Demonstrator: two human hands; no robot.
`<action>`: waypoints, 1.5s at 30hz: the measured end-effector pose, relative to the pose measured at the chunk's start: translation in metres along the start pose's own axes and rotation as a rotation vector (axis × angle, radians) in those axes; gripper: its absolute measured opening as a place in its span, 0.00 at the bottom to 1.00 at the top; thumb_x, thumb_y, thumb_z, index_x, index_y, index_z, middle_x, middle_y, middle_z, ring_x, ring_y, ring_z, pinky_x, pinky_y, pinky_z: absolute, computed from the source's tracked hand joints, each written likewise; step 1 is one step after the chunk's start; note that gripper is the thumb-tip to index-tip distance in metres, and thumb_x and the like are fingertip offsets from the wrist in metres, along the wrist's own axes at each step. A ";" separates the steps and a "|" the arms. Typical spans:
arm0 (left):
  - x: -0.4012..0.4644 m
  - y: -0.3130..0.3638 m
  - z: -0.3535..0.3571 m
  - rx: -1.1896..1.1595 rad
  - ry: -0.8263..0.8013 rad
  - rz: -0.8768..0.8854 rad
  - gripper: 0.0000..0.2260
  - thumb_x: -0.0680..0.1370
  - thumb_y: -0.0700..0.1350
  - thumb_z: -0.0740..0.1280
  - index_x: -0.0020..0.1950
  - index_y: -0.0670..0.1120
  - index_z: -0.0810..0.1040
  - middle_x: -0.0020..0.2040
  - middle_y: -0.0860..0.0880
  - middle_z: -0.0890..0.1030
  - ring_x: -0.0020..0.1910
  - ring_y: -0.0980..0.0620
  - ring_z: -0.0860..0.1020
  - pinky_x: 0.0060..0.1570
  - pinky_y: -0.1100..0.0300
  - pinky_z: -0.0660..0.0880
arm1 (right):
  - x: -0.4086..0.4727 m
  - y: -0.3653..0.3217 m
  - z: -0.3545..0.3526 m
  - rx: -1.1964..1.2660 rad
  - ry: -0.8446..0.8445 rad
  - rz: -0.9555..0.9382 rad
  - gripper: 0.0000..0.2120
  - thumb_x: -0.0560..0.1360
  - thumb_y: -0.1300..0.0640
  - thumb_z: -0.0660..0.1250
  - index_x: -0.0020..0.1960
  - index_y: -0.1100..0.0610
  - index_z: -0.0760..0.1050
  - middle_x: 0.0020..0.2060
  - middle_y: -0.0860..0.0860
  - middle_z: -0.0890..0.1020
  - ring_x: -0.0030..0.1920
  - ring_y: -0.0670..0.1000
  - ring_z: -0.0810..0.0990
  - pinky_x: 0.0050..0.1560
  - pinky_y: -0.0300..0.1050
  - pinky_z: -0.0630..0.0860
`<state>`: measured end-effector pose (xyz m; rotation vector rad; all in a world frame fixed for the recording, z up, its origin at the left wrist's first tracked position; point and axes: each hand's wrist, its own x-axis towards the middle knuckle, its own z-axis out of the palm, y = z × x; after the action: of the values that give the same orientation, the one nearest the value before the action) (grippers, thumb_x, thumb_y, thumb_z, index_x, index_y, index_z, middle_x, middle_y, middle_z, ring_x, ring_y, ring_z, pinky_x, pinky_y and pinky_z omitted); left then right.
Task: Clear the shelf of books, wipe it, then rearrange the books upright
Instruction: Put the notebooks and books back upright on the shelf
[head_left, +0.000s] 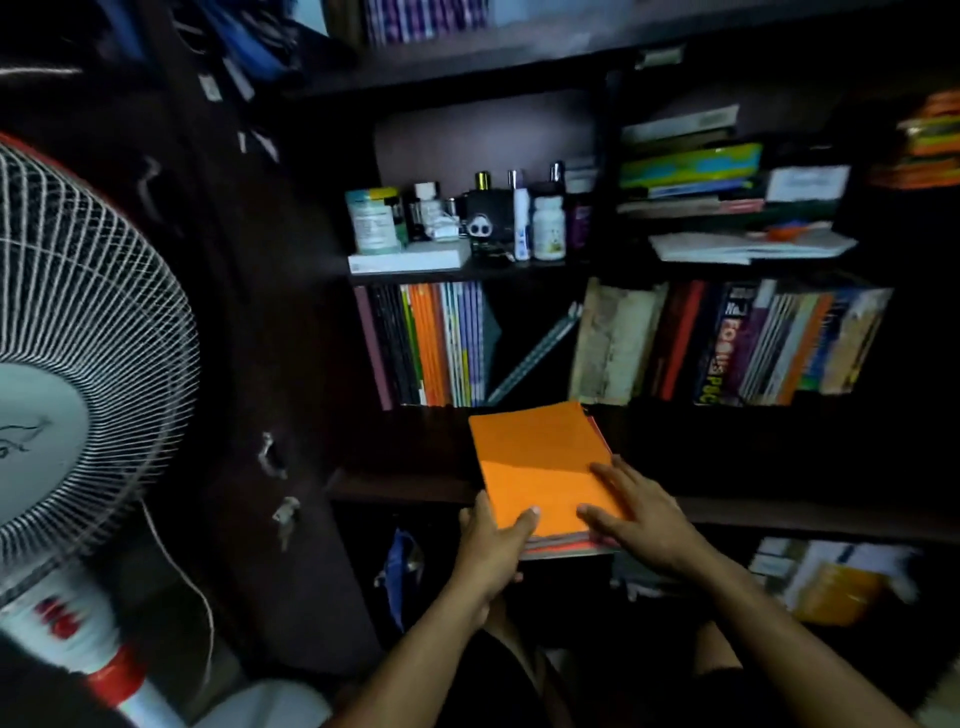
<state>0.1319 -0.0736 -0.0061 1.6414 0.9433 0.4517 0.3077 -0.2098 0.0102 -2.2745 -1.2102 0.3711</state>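
On the dark shelf (405, 486) seen from my head camera, my left hand (491, 551) grips the near-left corner of the orange-topped stack of books (540, 467) while my right hand (641, 519) presses flat-fingered on top, so I judge the overhanging lower books could slide out and fall.

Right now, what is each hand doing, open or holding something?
Left hand: grips the near left corner of the orange book stack, thumb on top.
Right hand: open, fingers flat on the stack's top.
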 end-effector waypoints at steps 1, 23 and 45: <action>0.000 0.002 -0.001 0.048 0.033 0.042 0.26 0.79 0.61 0.67 0.72 0.51 0.66 0.66 0.48 0.65 0.63 0.48 0.72 0.53 0.55 0.78 | 0.001 0.003 0.000 0.019 0.007 -0.007 0.47 0.66 0.18 0.53 0.79 0.40 0.58 0.81 0.48 0.55 0.78 0.56 0.61 0.75 0.53 0.58; 0.010 0.018 -0.050 -0.286 0.045 -0.086 0.17 0.80 0.33 0.64 0.64 0.47 0.63 0.62 0.45 0.73 0.55 0.37 0.81 0.33 0.52 0.82 | 0.006 0.014 0.005 0.016 0.079 -0.085 0.35 0.78 0.32 0.59 0.78 0.51 0.65 0.76 0.50 0.68 0.75 0.53 0.66 0.75 0.48 0.62; 0.093 0.027 -0.122 0.088 0.674 0.196 0.18 0.82 0.48 0.65 0.72 0.48 0.73 0.58 0.41 0.80 0.58 0.37 0.78 0.52 0.51 0.73 | 0.127 -0.164 -0.035 -0.933 -0.114 -0.469 0.35 0.81 0.44 0.62 0.81 0.56 0.54 0.81 0.54 0.56 0.81 0.55 0.47 0.77 0.64 0.47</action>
<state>0.1095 0.0745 0.0376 1.6945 1.3044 1.1588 0.2835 -0.0413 0.1336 -2.5535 -2.2511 -0.3252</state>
